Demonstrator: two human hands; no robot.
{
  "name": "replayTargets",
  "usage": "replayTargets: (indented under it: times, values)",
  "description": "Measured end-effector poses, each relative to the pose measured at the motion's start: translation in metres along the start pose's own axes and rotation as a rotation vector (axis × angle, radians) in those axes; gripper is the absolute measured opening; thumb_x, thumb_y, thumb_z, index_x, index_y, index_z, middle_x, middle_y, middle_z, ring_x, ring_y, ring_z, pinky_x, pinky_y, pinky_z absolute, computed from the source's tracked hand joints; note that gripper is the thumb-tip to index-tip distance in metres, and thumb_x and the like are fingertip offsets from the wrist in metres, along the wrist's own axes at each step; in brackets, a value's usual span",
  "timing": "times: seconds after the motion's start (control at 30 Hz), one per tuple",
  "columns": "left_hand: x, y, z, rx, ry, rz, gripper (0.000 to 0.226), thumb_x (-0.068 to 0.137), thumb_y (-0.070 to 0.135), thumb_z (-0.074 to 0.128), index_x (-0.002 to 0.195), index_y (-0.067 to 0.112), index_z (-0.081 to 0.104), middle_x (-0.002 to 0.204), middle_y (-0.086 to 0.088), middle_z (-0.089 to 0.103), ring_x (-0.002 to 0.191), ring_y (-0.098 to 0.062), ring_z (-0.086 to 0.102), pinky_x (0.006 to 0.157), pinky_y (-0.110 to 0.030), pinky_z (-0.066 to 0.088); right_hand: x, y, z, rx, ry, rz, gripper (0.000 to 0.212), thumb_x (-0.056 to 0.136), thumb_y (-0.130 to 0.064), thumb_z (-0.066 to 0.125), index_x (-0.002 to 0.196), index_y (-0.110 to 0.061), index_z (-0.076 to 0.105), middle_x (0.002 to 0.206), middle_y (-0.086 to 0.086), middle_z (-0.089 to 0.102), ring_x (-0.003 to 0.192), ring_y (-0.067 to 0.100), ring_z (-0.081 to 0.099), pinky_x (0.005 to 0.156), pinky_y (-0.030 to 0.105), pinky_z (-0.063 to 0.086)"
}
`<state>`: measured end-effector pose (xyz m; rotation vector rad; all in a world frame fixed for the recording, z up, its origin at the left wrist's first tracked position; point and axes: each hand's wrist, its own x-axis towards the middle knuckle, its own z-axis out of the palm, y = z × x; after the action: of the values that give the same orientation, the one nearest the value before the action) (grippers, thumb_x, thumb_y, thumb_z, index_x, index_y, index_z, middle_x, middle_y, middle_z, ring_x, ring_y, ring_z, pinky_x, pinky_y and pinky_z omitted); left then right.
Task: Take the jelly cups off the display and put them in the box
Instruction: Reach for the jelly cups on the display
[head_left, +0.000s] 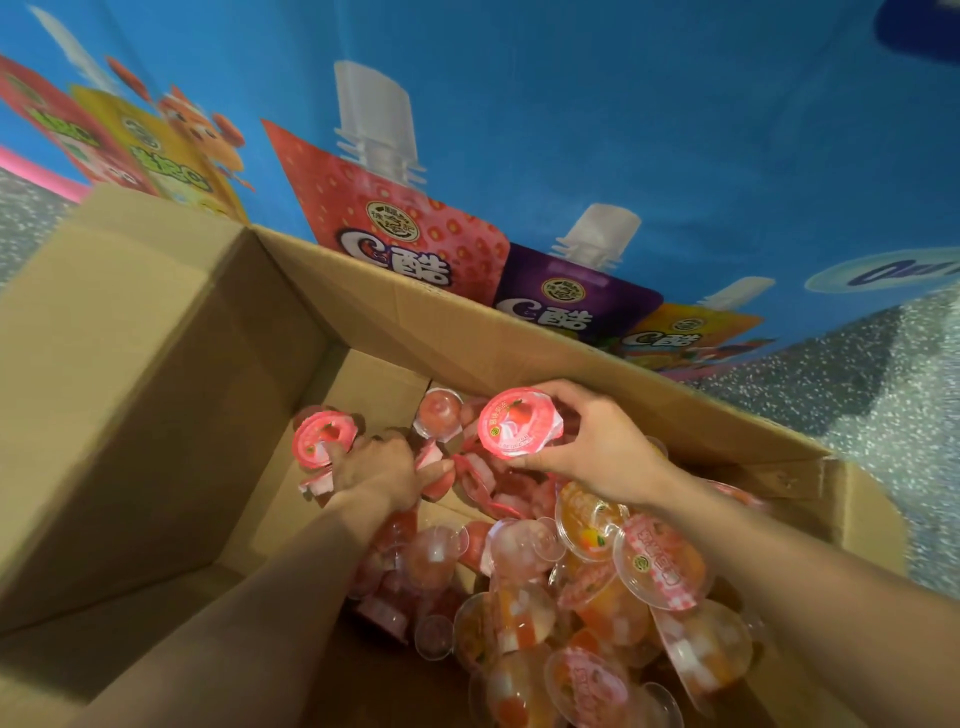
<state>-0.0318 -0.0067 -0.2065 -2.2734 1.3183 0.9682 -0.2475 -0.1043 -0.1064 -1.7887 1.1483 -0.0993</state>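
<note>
An open cardboard box (156, 395) fills the view, with several jelly cups (587, 587) piled in its right half. My right hand (602, 447) grips a pink-lidded jelly cup (519, 423) by its rim, just above the pile near the box's far wall. My left hand (379, 470) reaches down into the box and holds pink cups, one pink-lidded cup (324, 436) at its fingertips and others between its fingers. Both forearms come in from the bottom edge.
Behind the box stands a blue display wall (675, 130) printed with drink pouches. Speckled grey floor (857, 395) shows to the right and at the far left. The left half of the box floor (244, 525) is bare cardboard.
</note>
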Motion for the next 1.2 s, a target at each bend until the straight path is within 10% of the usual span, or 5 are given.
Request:
replayTargets:
  times: [0.43,1.2]
  values:
    - [-0.018,-0.024,-0.032,-0.889,0.094,0.136,0.049,0.066,0.025,0.094,0.109,0.021,0.071,0.090,0.011,0.073,0.074,0.000,0.071,0.079,-0.025,0.059,-0.013,-0.004,-0.011,0.075,0.018,0.012,0.065,0.067,-0.034,0.093,0.125,-0.027,0.065,0.111,-0.015,0.072,0.103,-0.004,0.065,0.085,0.012,0.051]
    - [-0.195,-0.021,-0.230,-1.136,0.456,0.750,0.090,0.047,0.009,0.097,0.130,0.012,0.061,0.105,0.001,0.077,0.092,-0.008,0.072,0.082,-0.019,0.056,-0.104,-0.174,-0.111,0.292,0.258,-0.386,0.071,0.064,-0.016,0.091,0.127,-0.027,0.059,0.102,-0.001,0.076,0.092,0.015,0.073,0.081,0.021,0.056]
